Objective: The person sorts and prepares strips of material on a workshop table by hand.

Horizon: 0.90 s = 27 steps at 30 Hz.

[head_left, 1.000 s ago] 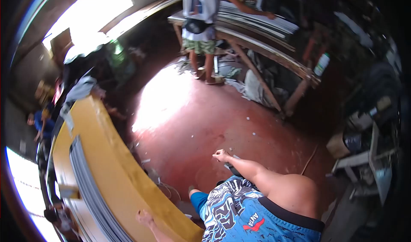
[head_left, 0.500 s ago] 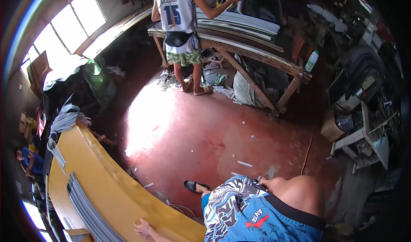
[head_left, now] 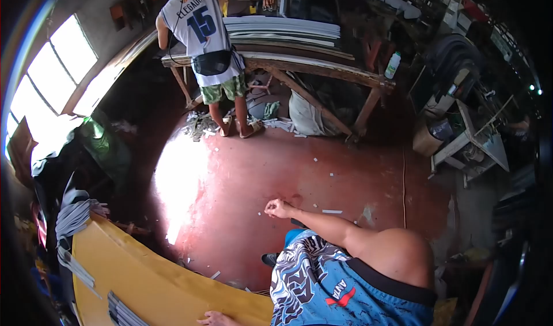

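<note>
My left hand (head_left: 216, 318) lies at the bottom edge of the view on the yellow-topped table (head_left: 173, 274), its fingers stretched out and partly cut off by the frame. Grey strips (head_left: 124, 311) lie on that table to its left, apart from the hand. My right hand (head_left: 279, 208) hangs in the air over the red floor, its fingers curled in and nothing showing in them. Below the right forearm is my blue patterned shirt (head_left: 322, 280).
A person (head_left: 201, 32) in a white jersey stands at a wooden workbench (head_left: 322, 66) stacked with long strips (head_left: 282, 29). A white bottle (head_left: 393, 65) stands at its right end. Bundled grey material (head_left: 75, 216) sits on the yellow table's far corner. Scraps and a cord (head_left: 404, 182) lie on the floor.
My right hand has swung forward into view over the floor. My left hand sits lower in the view. The other person's outstretched arm has come down, and they have turned leftward.
</note>
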Each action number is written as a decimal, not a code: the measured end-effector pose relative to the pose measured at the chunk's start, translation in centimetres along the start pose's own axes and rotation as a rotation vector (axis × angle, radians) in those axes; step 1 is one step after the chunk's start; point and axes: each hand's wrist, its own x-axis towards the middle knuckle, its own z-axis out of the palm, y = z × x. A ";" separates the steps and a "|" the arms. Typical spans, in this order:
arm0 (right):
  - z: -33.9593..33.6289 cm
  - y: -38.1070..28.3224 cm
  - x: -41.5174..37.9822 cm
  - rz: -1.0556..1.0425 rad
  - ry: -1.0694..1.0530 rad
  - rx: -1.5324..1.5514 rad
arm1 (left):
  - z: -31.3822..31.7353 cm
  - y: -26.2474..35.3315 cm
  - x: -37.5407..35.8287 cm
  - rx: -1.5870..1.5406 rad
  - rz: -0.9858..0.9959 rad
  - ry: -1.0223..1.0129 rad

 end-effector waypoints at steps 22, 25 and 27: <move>-9.3 24.1 -15.3 0.642 0.374 0.020 | -3.2 9.2 -5.9 -0.094 0.137 0.197; -10.4 21.7 -16.3 0.638 0.340 0.076 | -3.0 9.4 -5.9 -0.115 0.126 0.221; -11.3 20.0 -17.8 0.820 0.423 0.152 | -2.9 9.4 -5.8 -0.114 0.142 0.240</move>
